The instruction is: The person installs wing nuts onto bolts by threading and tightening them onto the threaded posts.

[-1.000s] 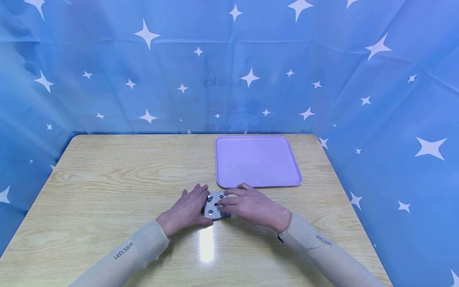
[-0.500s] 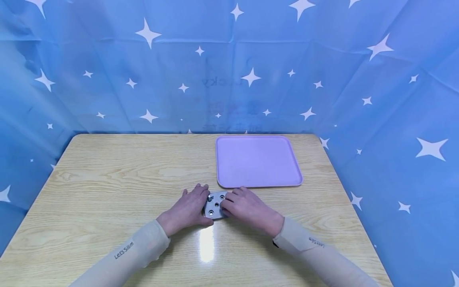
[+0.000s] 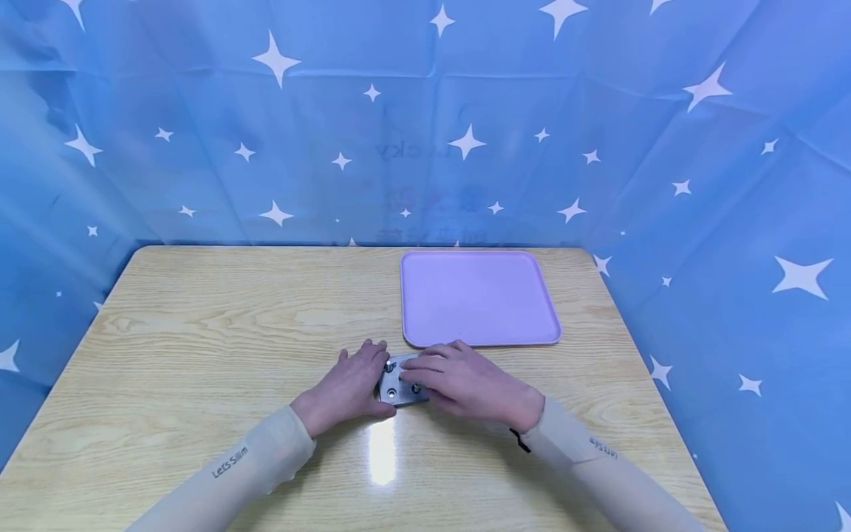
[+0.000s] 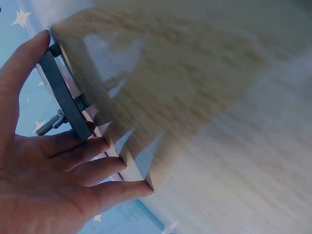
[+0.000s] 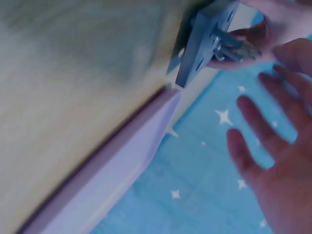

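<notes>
A small grey metal plate (image 3: pixel 402 399) with round holes stands on short dark feet (image 4: pixel 82 101) on the table. My left hand (image 3: pixel 352 384) grips it across two edges, thumb at the near side and fingers at the far side. A threaded bolt with a wing nut (image 4: pixel 52 122) sticks up from the plate's left corner. Another winged bolt (image 3: pixel 416 388) shows at the right part, partly under my right hand (image 3: pixel 465 380). That hand hovers over the plate with fingers spread; in the right wrist view its fingertips (image 5: pixel 236 136) are apart from the bolts.
A lilac tray (image 3: pixel 479 295) lies just beyond the plate, toward the back right of the wooden table (image 3: pixel 233 310). Blue star-printed cloth (image 3: pixel 319 118) hangs behind and along both sides.
My right hand's fingers were bent down at the plate's right corner half a second ago; now they have lifted and spread. The left hand and plate stay in place.
</notes>
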`<state>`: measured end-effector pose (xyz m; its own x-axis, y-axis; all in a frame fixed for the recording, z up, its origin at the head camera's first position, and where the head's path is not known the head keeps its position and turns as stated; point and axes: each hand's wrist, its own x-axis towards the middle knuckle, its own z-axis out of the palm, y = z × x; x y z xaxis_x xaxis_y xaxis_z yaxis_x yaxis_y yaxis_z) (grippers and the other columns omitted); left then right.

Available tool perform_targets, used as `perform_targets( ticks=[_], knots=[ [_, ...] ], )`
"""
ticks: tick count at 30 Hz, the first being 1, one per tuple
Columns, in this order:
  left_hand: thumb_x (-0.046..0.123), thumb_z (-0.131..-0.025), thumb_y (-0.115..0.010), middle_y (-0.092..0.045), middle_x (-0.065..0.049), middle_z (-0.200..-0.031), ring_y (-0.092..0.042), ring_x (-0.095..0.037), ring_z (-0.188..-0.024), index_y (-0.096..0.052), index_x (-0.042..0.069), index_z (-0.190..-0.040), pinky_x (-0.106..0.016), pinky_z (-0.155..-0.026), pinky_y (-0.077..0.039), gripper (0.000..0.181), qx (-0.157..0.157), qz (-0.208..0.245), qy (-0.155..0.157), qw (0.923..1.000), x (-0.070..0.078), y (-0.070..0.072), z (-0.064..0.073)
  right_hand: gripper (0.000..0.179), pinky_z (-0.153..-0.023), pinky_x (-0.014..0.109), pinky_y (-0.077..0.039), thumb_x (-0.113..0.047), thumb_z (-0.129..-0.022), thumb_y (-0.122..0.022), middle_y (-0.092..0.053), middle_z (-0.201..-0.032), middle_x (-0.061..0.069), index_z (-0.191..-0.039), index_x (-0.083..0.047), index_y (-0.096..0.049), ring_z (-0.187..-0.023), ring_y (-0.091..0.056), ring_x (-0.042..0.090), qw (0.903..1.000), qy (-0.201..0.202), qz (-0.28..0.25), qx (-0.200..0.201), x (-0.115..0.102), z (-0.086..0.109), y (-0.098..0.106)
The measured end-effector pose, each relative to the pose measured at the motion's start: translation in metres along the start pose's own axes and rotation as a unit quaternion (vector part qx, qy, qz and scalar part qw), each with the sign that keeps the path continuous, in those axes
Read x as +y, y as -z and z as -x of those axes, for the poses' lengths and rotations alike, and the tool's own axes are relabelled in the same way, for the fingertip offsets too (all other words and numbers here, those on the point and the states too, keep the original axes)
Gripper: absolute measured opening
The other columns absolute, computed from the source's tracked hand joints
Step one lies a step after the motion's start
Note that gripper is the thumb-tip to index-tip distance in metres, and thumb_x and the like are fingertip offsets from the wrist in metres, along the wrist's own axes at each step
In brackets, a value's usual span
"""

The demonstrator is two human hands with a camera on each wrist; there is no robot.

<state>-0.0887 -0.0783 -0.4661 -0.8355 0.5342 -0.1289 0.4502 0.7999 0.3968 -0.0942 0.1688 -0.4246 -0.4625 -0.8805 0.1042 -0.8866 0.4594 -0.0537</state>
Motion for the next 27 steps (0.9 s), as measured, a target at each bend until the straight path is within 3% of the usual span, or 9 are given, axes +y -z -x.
perform_targets(
  ticks=[5,10,14,18,27],
  knots=[
    [0.047,-0.075,-0.091,-0.047,-0.026,-0.153,-0.041,-0.049,-0.143,-0.052,-0.009,-0.142,-0.075,-0.104,-0.039,0.096,-0.001,-0.004,0.002,1.0000,0.000,0.000,-0.001,0.050,-0.101,0.042,-0.047,-0.011,-0.093,-0.076,-0.056,-0.150,-0.013,-0.139,-0.027,-0.064,-0.139,-0.051,0.021,0.9966,0.066,0.041,-0.025,0.004,0.002,0.006],
    [0.047,-0.075,-0.091,-0.046,-0.026,-0.154,-0.040,-0.049,-0.144,-0.052,-0.009,-0.143,-0.075,-0.105,-0.038,0.096,-0.006,0.000,0.004,1.0000,0.001,0.000,-0.002,0.043,-0.101,0.040,-0.047,-0.011,-0.091,-0.077,-0.063,-0.141,-0.011,-0.131,-0.024,-0.070,-0.135,-0.054,0.019,0.9938,0.078,0.078,-0.017,0.005,0.000,0.005],
    [0.047,-0.075,-0.091,-0.046,-0.026,-0.154,-0.039,-0.049,-0.144,-0.051,-0.010,-0.143,-0.075,-0.106,-0.038,0.097,-0.008,0.004,0.007,0.9999,0.001,0.000,-0.002,0.027,-0.095,0.037,-0.050,-0.014,-0.091,-0.078,-0.070,-0.125,-0.008,-0.116,-0.022,-0.074,-0.124,-0.061,0.017,0.9928,0.078,0.090,0.015,0.004,-0.003,0.001],
    [0.047,-0.075,-0.091,-0.046,-0.026,-0.154,-0.040,-0.049,-0.144,-0.051,-0.009,-0.143,-0.075,-0.106,-0.038,0.097,-0.007,0.004,0.007,0.9999,0.001,0.000,-0.001,0.008,-0.082,0.032,-0.049,-0.025,-0.094,-0.077,-0.071,-0.104,-0.008,-0.101,-0.022,-0.073,-0.101,-0.065,0.014,0.9932,0.054,0.087,0.055,0.000,-0.007,-0.005],
    [0.047,-0.074,-0.091,-0.047,-0.027,-0.153,-0.042,-0.050,-0.142,-0.051,-0.011,-0.142,-0.075,-0.105,-0.039,0.097,0.007,-0.004,-0.001,1.0000,0.001,0.000,-0.001,0.011,-0.060,0.029,-0.047,-0.022,-0.088,-0.077,-0.069,-0.079,-0.003,-0.086,-0.015,-0.068,-0.068,-0.062,0.015,0.9877,-0.048,0.061,0.136,-0.015,-0.014,-0.028]
  ],
)
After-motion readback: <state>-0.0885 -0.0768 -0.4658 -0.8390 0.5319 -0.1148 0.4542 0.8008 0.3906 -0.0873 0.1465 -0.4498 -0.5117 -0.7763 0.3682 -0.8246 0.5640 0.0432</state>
